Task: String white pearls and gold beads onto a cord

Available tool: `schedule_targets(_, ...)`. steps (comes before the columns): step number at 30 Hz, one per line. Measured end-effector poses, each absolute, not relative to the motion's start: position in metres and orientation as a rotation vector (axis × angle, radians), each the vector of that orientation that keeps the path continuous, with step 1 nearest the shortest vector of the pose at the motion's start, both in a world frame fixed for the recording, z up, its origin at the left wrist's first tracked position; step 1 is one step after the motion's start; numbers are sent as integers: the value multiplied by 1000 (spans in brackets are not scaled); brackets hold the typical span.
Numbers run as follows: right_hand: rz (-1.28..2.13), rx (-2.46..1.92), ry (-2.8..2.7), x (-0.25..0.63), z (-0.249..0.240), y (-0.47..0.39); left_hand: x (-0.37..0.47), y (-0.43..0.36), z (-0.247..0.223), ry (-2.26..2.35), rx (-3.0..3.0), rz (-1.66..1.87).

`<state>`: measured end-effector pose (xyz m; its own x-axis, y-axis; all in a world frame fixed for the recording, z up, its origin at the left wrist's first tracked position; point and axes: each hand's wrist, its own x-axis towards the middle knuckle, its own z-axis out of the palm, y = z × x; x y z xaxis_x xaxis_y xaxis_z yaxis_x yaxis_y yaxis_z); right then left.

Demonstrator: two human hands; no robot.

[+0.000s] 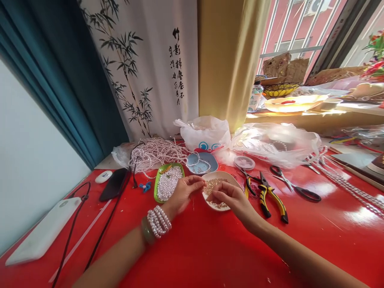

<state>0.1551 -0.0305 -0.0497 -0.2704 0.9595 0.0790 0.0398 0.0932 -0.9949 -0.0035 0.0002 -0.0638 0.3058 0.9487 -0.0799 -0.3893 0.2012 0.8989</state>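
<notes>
Left hand [182,195]: thumb and index pinched together, grasping a thin strand [193,205] that dangles below the fingers, just beside the white dish [233,178]. Right hand [229,197]: fingers curled over the dish, close to its gold beads [213,185]; cannot tell whether anything is gripped. Surface: glossy red table [192,256]; green tray [155,191] of pearly beads left, yellow-black pliers [272,200] right. Room: bamboo-print curtain [156,52] behind, barred window [288,28] upper right.
</notes>
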Motion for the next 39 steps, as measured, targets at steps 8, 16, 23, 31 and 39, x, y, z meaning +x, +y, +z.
schedule_targets(8, 1128, -1045, -1491, 152, -68, -30, -2, 0, -71, 745, 841, 1051)
schedule_targets(16, 965, -1113, -1616, 146, -69, -34, 0, -2, -78, 749, 839, 1053)
schedule_targets(23, 921, -1134, -1630, 146, -71, -35, 0, -2, -82, 721, 825, 1052)
schedule_targets(31, 906, -1146, -1628, 143, -72, -33, 0, -1, -83, 741, 836, 1040)
schedule_targets(39, 931, -1152, -1645, 144, -76, -31, 1, -4, -81, 782, 1016, 1112)
